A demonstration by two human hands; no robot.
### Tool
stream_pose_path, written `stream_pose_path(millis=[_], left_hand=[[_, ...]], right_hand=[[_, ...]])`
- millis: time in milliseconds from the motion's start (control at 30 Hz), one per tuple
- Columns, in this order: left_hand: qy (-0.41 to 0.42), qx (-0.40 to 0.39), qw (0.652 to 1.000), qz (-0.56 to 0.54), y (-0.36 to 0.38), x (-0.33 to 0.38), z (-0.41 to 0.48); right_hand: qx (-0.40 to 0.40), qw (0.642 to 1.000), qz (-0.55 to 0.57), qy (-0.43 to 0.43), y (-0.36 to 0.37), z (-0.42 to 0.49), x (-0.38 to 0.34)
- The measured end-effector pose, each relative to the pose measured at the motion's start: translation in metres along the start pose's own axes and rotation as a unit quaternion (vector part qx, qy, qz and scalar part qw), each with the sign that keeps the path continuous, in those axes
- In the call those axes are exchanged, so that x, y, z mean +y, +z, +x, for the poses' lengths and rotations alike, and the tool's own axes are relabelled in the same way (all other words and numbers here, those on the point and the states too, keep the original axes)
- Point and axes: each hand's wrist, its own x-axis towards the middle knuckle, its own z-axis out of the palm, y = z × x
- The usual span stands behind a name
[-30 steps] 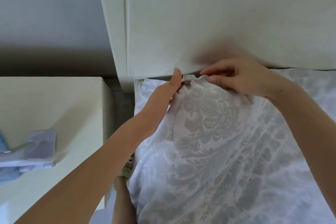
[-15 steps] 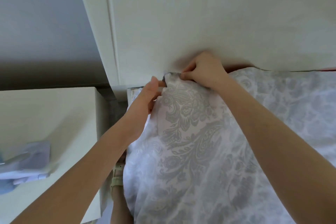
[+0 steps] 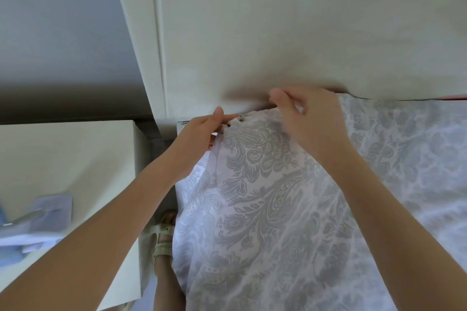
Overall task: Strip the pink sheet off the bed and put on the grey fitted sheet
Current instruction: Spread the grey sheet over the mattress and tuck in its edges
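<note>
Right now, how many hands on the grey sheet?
2: left hand pinches the grey sheet corner by the headboard; right hand on the same edge beside it, blurred, grip unclear.

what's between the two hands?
The grey sheet: its gathered corner hem, pinched by the left hand, runs under the blurred right hand. The head view shows it, against the headboard.

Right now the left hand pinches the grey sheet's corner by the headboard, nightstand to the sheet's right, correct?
No: the left hand does pinch the grey sheet at its corner by the headboard, but the head view shows the nightstand on the sheet's left.
</note>
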Motion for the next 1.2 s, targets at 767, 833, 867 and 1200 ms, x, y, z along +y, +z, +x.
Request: stream_pose_path(millis=[767, 833, 867, 1200], left_hand=[[-0.020, 0.013, 0.999, -0.026, -0.007, -0.008, 0.009], [-0.024, 0.011, 0.999, -0.025, -0.007, -0.009, 0.010], [-0.026, 0.011, 0.999, -0.027, -0.008, -0.008, 0.010], [-0.024, 0.023, 0.999, -0.020, -0.011, -0.015, 0.018]], right_hand=[[-0.081, 0.890, 0.145, 0.425, -0.017, 0.037, 0.139], [-0.042, 0.887, 0.183, 0.421, -0.020, 0.040, 0.136], [-0.017, 0.889, 0.199, 0.412, -0.019, 0.043, 0.134], [-0.032, 0.962, -0.004, 0.270, 0.047, 0.074, 0.121]])
